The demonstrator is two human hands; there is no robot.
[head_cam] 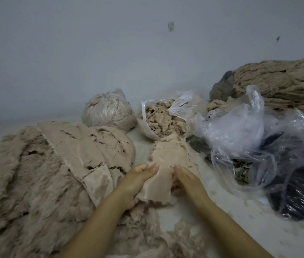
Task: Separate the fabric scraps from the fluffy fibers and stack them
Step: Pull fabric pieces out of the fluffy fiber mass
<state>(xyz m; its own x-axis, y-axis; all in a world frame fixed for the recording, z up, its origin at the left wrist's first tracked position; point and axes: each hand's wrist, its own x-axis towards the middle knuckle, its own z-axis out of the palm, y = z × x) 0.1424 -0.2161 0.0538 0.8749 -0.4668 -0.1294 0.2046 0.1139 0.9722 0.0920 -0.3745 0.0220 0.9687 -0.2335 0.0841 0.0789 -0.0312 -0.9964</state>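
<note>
A beige fabric scrap (168, 161) with fluff clinging to it is held low in the middle of the floor. My left hand (138, 181) grips its left edge, thumb on top. My right hand (186, 178) grips its right side, fingers curled into the cloth. Left of my hands lies a stack of flat beige fabric scraps (87, 146), resting on a wide heap of fluffy fibers (17, 183). More loose fluff (147, 226) lies under my forearms.
An open plastic bag of beige fibers (164, 118) stands behind the scrap, a tied bag (108, 110) to its left. Crumpled clear plastic bags (250, 131) with dark contents (300, 192) fill the right. A shaggy beige bundle (281, 84) leans on the grey wall.
</note>
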